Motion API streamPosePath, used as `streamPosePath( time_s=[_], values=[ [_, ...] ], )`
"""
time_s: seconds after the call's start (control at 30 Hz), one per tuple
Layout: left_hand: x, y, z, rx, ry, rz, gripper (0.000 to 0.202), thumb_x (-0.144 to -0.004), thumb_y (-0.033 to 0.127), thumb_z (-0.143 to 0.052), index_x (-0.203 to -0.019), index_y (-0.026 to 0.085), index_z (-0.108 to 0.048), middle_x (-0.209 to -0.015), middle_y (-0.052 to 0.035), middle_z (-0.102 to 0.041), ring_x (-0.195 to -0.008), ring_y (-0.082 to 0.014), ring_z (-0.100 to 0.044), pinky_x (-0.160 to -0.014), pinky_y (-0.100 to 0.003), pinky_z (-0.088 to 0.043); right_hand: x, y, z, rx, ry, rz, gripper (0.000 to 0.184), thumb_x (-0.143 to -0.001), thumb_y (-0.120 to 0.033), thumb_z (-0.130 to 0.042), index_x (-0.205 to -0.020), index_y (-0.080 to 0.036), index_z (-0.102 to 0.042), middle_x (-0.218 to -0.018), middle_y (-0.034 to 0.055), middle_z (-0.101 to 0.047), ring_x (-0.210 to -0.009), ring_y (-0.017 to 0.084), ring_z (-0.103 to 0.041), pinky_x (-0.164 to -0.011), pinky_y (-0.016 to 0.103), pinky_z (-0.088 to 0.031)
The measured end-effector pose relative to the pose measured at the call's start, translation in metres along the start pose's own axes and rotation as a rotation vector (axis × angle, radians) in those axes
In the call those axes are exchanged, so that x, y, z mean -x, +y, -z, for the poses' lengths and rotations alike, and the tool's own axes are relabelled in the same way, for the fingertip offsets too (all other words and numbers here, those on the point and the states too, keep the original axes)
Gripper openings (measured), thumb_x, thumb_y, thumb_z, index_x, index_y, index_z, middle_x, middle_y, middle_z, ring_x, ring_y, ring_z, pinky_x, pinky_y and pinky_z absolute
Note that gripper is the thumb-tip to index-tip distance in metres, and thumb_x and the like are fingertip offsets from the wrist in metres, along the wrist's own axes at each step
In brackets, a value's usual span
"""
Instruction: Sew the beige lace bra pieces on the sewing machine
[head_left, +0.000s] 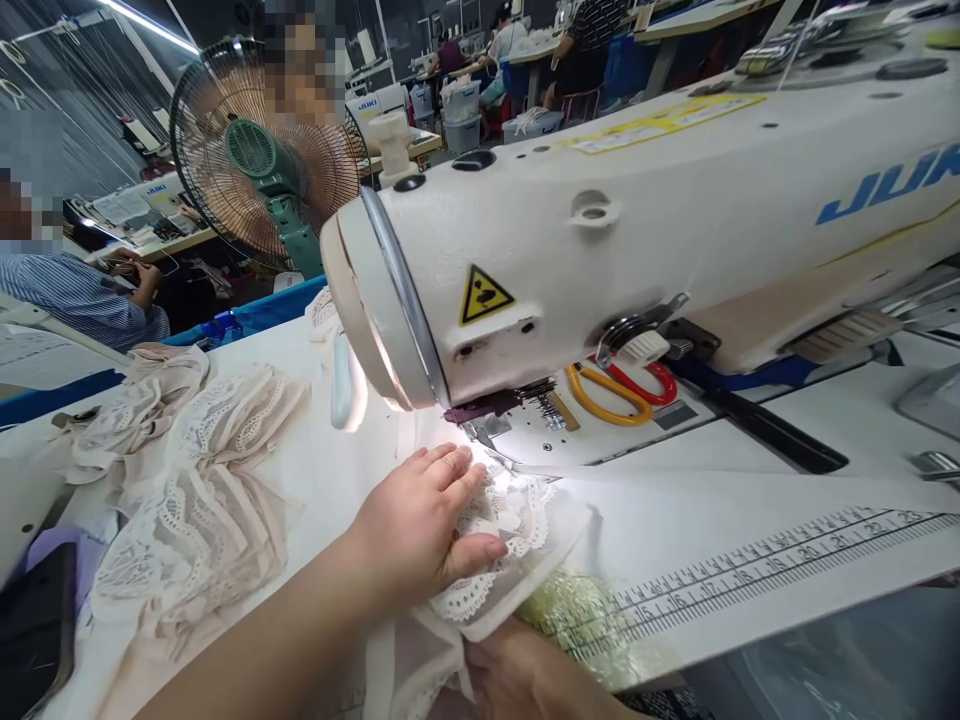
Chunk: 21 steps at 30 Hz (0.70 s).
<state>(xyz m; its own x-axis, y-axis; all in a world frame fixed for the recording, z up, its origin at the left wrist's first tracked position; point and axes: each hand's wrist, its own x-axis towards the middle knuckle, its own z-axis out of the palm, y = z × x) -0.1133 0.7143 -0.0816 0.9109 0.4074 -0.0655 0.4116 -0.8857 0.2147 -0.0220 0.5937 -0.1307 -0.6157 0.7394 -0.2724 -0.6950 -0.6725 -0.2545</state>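
Observation:
My left hand (420, 525) lies palm down on a white lace piece (517, 510), fingers stretched out and thumb apart, pressing it on the bed of the sewing machine (525, 270). The fingertips are close to the lit needle area, where the presser foot (491, 440) is partly visible. At the table's front edge my right hand (532, 670) is closed around the lower part of the same lace piece, with sheer fabric covering most of its fingers. Sheer mesh and a scalloped lace border show on the piece.
Stacked lace pieces (202, 520) lie to the left, near a dark phone (37, 630). Scissors with yellow and red handles (611, 395) rest behind the needle. A printed ruler (750, 570) and a yellowish clear bundle (577, 610) are at the front. A fan (262, 160) and people stand beyond.

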Motion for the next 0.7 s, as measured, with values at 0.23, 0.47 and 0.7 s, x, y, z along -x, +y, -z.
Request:
streamPosePath(
  time_s=[0.23,0.47,0.7],
  values=[
    [-0.004,-0.008,0.002,-0.044,-0.031,0.009,0.072,-0.087,0.065,-0.029,-0.131,0.011,-0.046,-0.136,-0.0173,-0.044,-0.126,-0.0335,-0.040,-0.103,-0.052,-0.035,0.000,-0.010,-0.009,0.179,0.048,-0.006,0.074,-0.048,-0.057,-0.077,-0.110,-0.021,-0.058,-0.106,0.0080,-0.061,-0.102,0.025,-0.055,-0.085,0.034,-0.043],
    [-0.007,-0.006,0.002,-0.110,-0.023,-0.003,0.074,-0.087,0.066,-0.026,-0.127,0.009,-0.050,-0.134,-0.0171,-0.046,-0.126,-0.0342,-0.040,-0.102,-0.052,-0.036,0.002,-0.007,-0.004,0.324,-0.173,0.243,0.081,-0.062,-0.047,-0.076,-0.129,-0.019,-0.039,-0.120,0.0131,-0.053,-0.107,0.024,-0.053,-0.088,0.033,-0.041],
    [-0.010,-0.009,-0.002,-0.196,-0.011,0.031,0.076,-0.085,0.068,-0.028,-0.127,0.009,-0.050,-0.135,-0.0169,-0.045,-0.128,-0.0348,-0.036,-0.104,-0.055,-0.029,-0.001,-0.005,0.000,0.304,-0.166,0.245,0.080,-0.059,-0.040,-0.080,-0.125,-0.019,-0.040,-0.120,0.0124,-0.051,-0.106,0.023,-0.053,-0.088,0.032,-0.040]
  ],
)
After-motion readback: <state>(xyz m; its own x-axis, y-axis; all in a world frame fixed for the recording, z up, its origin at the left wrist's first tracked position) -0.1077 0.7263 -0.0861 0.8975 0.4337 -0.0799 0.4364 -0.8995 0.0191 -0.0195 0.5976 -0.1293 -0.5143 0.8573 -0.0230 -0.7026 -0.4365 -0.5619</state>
